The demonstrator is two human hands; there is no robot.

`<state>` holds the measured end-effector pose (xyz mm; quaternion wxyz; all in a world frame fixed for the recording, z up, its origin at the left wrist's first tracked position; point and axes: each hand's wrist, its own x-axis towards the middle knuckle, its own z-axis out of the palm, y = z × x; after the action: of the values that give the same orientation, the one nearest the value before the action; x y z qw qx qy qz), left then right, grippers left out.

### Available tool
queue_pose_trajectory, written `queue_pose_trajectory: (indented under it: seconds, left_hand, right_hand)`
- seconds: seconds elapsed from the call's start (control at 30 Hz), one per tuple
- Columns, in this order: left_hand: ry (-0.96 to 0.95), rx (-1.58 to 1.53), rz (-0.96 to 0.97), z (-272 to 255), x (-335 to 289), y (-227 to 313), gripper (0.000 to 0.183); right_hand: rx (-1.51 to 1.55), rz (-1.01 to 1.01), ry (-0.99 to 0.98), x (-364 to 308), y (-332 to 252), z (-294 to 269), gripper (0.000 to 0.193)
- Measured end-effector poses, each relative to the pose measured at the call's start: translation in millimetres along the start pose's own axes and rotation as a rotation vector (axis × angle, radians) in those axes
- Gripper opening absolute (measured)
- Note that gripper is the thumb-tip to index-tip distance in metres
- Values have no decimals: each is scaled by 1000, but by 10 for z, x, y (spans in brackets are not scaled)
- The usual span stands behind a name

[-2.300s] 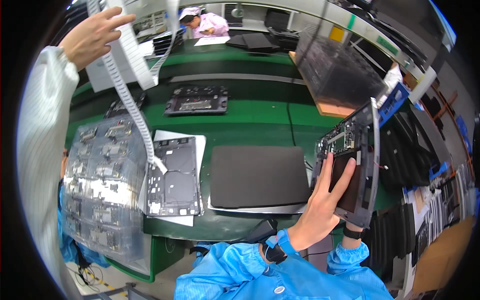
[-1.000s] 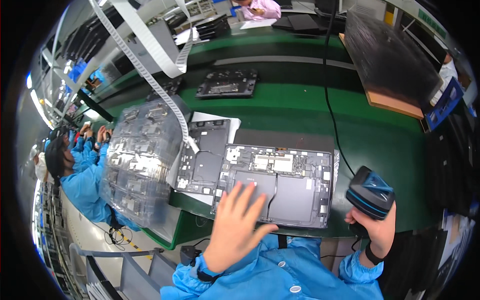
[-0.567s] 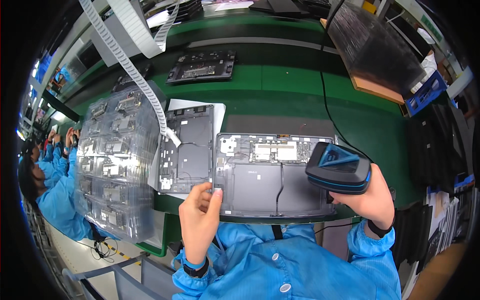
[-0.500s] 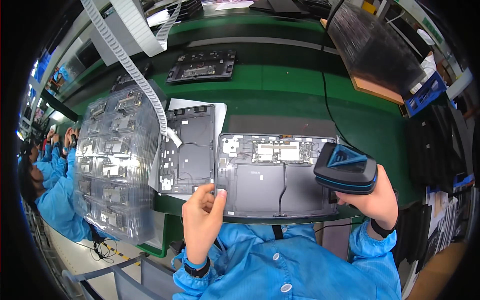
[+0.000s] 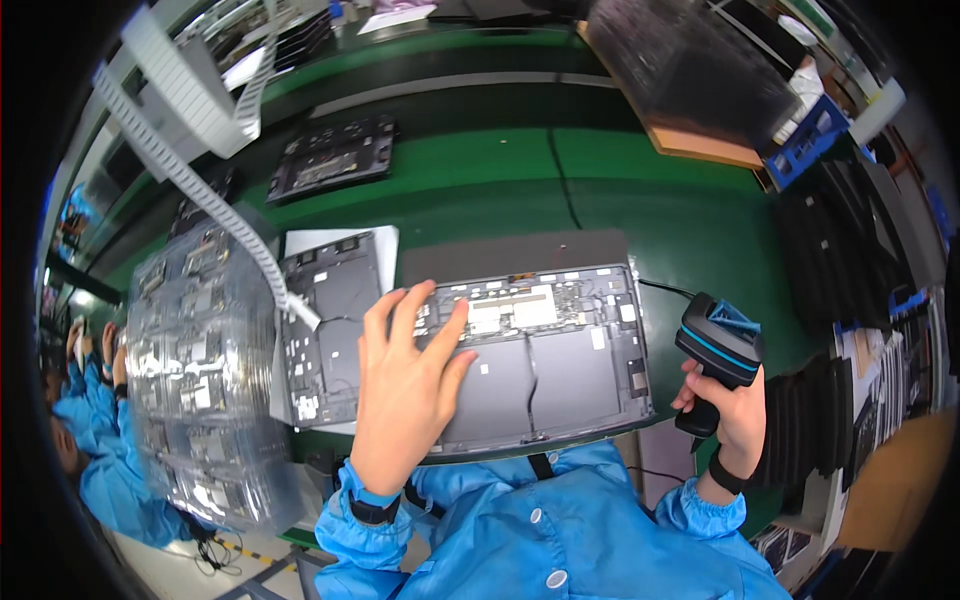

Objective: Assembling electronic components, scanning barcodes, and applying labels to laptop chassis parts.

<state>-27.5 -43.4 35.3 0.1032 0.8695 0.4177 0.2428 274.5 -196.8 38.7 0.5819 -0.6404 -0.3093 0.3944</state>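
In front of me lies a dark grey laptop base [image 5: 575,378] with its inside exposed, a light-coloured circuit board along its far side. My left hand [image 5: 410,370] reaches over its left part, fingers spread and holding nothing; whether the fingertips touch the board is hard to tell. My right hand [image 5: 728,405] grips a black handheld barcode scanner [image 5: 722,345] with blue trim, off the base's right edge. A cable [image 5: 665,288] leads from behind the base toward the scanner. Left of the base, partly hidden by my left hand, is a second laptop shell [image 5: 345,290] on white sheet material.
Stacked clear plastic trays of circuit boards [image 5: 200,370] stand at the left. A perforated white strip [image 5: 200,185] hangs over the second shell. Another opened laptop base [image 5: 335,160] lies farther back. Black padded sleeves [image 5: 835,240] and a blue crate [image 5: 808,140] are at the right. Co-workers sit far left.
My left hand has moved from the base's left edge up over its board area, fingers spreading. The scanner has swung right, away from above the base. The whole view has shifted.
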Motion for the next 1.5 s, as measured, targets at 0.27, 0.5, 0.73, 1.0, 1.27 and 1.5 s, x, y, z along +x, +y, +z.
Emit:
queue_pose_trajectory:
  seconds: [0.27, 0.5, 0.73, 1.0, 1.27, 1.5]
  left_hand:
    - [139, -29, 37, 115, -21, -135, 36]
    - [-26, 99, 78, 19, 269, 142, 50]
    - [-114, -12, 233, 112, 385, 85, 47]
    - [-135, -167, 149, 98, 506, 97, 44]
    - [-234, -210, 336, 135, 812, 225, 47]
    - [-251, -246, 440, 197, 923, 143, 47]
  right_hand:
    - [-20, 24, 22, 19, -89, -60, 18]
    - [-363, -182, -20, 283, -171, 440, 28]
    - [-442, -266, 125, 166, 118, 575, 30]
    - [-391, -319, 171, 232, 179, 595, 28]
    - [-360, -214, 151, 225, 170, 568, 30]
    - [-247, -149, 129, 255, 218, 512, 33]
